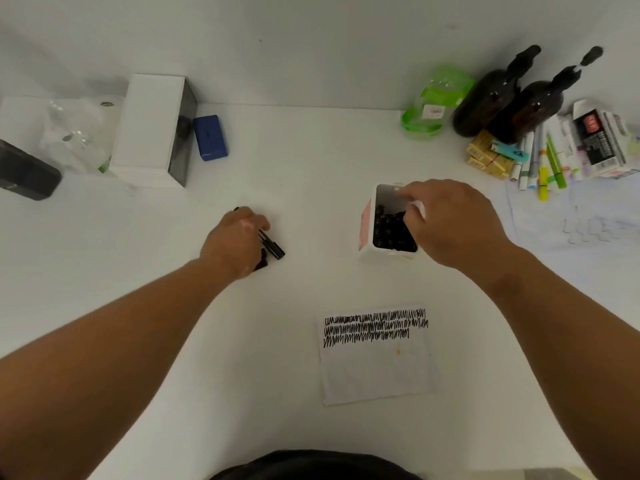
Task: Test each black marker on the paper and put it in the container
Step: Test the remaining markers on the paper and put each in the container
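My left hand (239, 239) lies on the white table left of centre, its fingers curled round black markers (273, 249) whose ends stick out to the right. A white container (367, 225) with a pink side stands right of centre, filled with several black markers (391, 233). My right hand (453, 220) hovers over its right rim, fingers reaching into the opening; what they hold, if anything, is hidden. A sheet of paper (375, 372) with three rows of black scribbles lies near me, below the container.
At the back left stand a white box (149, 129), a blue box (210, 137), a clear plastic bag and a dark device (24, 174). At the back right are a green packet (434, 103), two dark bottles (512, 98), small yellow boxes, several pens and cartons.
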